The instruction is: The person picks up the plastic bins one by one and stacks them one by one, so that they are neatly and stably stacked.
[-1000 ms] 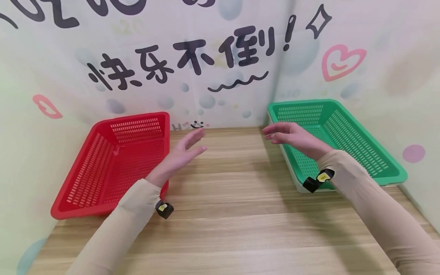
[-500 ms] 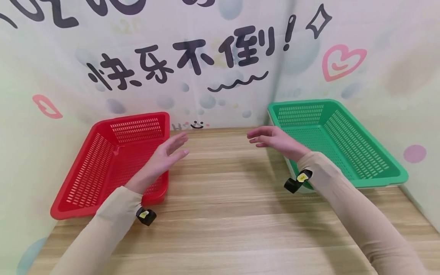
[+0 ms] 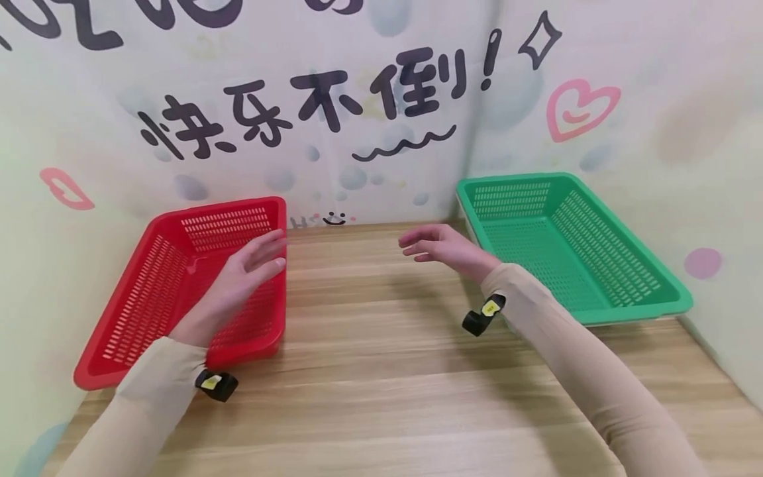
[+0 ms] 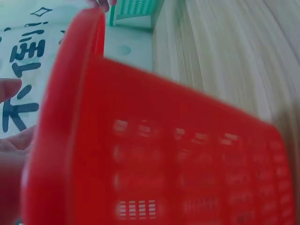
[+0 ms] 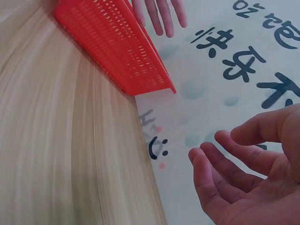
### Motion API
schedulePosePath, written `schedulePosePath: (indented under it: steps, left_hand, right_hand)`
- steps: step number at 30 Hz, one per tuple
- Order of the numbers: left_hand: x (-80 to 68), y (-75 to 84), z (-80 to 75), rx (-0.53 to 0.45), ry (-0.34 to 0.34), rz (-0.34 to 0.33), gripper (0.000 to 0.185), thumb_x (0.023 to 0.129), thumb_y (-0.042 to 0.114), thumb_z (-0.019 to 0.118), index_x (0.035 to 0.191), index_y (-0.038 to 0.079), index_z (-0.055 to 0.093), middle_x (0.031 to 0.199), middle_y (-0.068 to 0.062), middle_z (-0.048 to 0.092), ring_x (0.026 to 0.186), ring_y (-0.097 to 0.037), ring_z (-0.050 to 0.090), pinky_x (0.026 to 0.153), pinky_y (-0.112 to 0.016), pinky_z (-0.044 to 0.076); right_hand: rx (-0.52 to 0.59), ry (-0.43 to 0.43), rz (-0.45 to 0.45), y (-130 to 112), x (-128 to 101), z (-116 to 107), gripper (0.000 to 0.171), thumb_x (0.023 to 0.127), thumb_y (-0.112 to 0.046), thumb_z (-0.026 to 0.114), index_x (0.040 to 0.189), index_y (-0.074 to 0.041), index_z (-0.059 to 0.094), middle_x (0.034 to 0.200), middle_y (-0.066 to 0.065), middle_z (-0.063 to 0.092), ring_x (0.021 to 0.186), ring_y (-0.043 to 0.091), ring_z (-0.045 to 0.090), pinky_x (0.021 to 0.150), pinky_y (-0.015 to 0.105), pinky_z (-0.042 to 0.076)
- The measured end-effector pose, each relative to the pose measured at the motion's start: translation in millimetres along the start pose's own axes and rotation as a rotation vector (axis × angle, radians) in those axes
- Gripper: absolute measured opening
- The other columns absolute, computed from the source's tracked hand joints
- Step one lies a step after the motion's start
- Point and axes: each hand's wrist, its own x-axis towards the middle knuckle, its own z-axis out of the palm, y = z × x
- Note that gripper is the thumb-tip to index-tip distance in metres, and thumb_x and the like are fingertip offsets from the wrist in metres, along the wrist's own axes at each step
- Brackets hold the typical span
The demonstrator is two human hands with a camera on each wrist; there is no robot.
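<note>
Overhead, "快乐不倒!" wall lettering point(image 3: 310, 106); left hand point(image 3: 238, 281), right hand point(image 3: 444, 248), each grip released.

The head camera looks forward and down over the bench point(image 3: 387, 371) toward the far wall. The left wrist camera sits very close against the red basket point(image 4: 154, 168), blurred, facing right along the bench. The right wrist camera faces left, sharing that red basket point(image 5: 117, 47).
</note>
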Motion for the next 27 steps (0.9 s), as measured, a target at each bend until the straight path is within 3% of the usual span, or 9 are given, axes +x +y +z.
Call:
schedulePosePath:
  steps: [6,12,15,21,24,27]
  left_hand:
    - [-13.6,-3.8,-20.2,0.043,0.033,-0.028,0.076,0.093,0.032,0.064,0.155,0.020,0.022,0.153,-0.007,0.034,0.136,-0.029,0.036,0.103,-0.047,0.039]
    - [-25.3,-10.9,-34.6,0.057,0.055,-0.040,0.074,0.095,0.035,0.062,0.155,0.020,0.022,0.153,-0.012,0.031,0.135,-0.031,0.036,0.094,-0.024,0.045]
    - [-34.1,-17.1,-44.3,0.025,0.070,-0.022,0.069,0.097,0.030,0.060,0.154,0.018,0.024,0.152,-0.014,0.032,0.130,-0.022,0.041,0.089,-0.017,0.046]
    - [-53.4,-37.0,-66.5,-0.132,0.110,0.021,0.062,0.098,0.014,0.057,0.153,0.016,0.028,0.148,-0.010,0.034,0.115,0.000,0.047,0.087,-0.014,0.046]
    - [-62.4,-45.7,-79.2,-0.060,0.134,0.002,0.064,0.098,0.018,0.057,0.154,0.020,0.025,0.151,-0.010,0.031,0.116,0.000,0.045,0.086,-0.014,0.046]
    - [-70.5,-52.8,-93.9,0.098,0.155,-0.013,0.064,0.099,0.022,0.055,0.155,0.022,0.024,0.152,-0.012,0.030,0.118,-0.002,0.042,0.084,-0.011,0.046]
  right_hand:
    - [0.040,-0.039,-0.015,4.9,15.3,27.0,0.032,0.098,-0.004,0.050,0.127,0.008,0.055,0.131,0.023,0.054,0.119,0.036,0.054,0.099,0.044,0.045]
    - [0.072,-0.114,-0.010,20.4,26.8,55.0,0.033,0.096,0.000,0.048,0.127,0.009,0.053,0.135,0.026,0.050,0.120,0.036,0.053,0.098,0.041,0.046]
    - [0.105,-0.159,-0.020,26.3,37.0,67.8,0.036,0.095,0.001,0.050,0.130,0.009,0.051,0.137,0.027,0.048,0.120,0.036,0.052,0.099,0.043,0.045]
    - [0.106,-0.192,-0.056,30.5,56.4,88.5,0.045,0.095,-0.004,0.055,0.139,0.004,0.046,0.140,0.022,0.047,0.121,0.033,0.053,0.100,0.047,0.043]
    - [0.114,-0.188,-0.069,30.5,64.9,99.2,0.047,0.096,-0.002,0.053,0.142,0.003,0.042,0.139,0.023,0.047,0.121,0.035,0.053,0.100,0.048,0.043]
    - [0.116,-0.166,-0.062,28.8,73.5,114.1,0.046,0.097,-0.001,0.051,0.142,0.003,0.041,0.136,0.025,0.050,0.119,0.036,0.054,0.099,0.048,0.044]
